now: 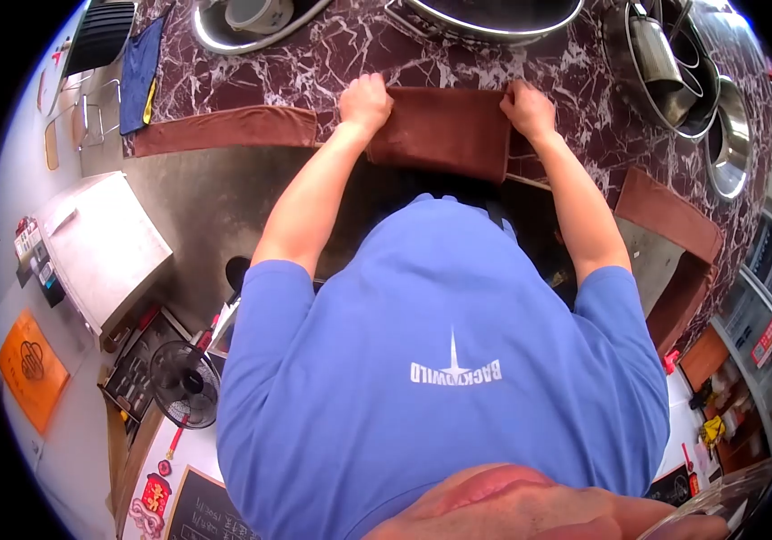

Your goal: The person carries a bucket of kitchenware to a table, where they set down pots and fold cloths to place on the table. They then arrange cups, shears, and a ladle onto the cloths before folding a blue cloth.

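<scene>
A brown cloth (pixel 444 130) hangs over the counter edge in front of my body, its upper part lying on the dark red marbled counter (pixel 314 76). My left hand (pixel 367 103) is closed at the cloth's upper left corner. At the upper right corner, my right hand (pixel 528 110) is closed on the same cloth. Both arms are stretched forward. More brown cloths lie along the edge, one on the left (pixel 233 129) and another on the right (pixel 669 211).
Metal basins stand at the back left (pixel 215 40) and back centre (pixel 494 34). Pots and utensils (pixel 660 67) fill a basin at the right, beside a steel bowl (pixel 730 144). A blue cloth (pixel 138 76) hangs at the left edge. Behind are a white table (pixel 107 243) and a fan (pixel 185 382).
</scene>
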A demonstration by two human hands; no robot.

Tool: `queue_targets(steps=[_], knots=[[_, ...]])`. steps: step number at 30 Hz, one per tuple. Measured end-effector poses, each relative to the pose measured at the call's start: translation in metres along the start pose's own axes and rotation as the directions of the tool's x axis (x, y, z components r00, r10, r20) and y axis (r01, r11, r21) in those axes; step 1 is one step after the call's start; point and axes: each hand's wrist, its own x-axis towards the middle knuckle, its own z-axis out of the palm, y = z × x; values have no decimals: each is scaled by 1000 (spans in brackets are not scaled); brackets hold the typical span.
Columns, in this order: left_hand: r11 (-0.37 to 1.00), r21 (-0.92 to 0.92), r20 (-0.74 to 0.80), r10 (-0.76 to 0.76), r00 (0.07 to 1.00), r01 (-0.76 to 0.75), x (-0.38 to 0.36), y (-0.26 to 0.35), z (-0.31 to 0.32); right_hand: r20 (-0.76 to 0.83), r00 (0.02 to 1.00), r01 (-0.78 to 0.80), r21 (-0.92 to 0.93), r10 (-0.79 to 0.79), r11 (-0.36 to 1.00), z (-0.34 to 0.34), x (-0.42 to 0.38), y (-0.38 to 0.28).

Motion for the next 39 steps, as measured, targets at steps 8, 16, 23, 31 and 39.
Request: queue_targets(steps=[8,16,23,31,39], knots=[[991,-85,-66,-112,992,106,89,15,15,-165,971,-165,61,173,984,-14,33,22],[326,-705,318,-648,692,630,153,58,-1,169,833,-324,921,527,216,-44,56,-19],[554,-579,258,-570,780,597,173,30,-9,150,730,-317,939,667,136,-32,92,-69],[513,-606,440,-419,794,607,203,-11,-20,156,622,-286,957,767,37,-13,97,-105],[475,-777,393,-148,908,414,104,-64,-56,175,652,-241,970,738,-17,-9,78,-119]])
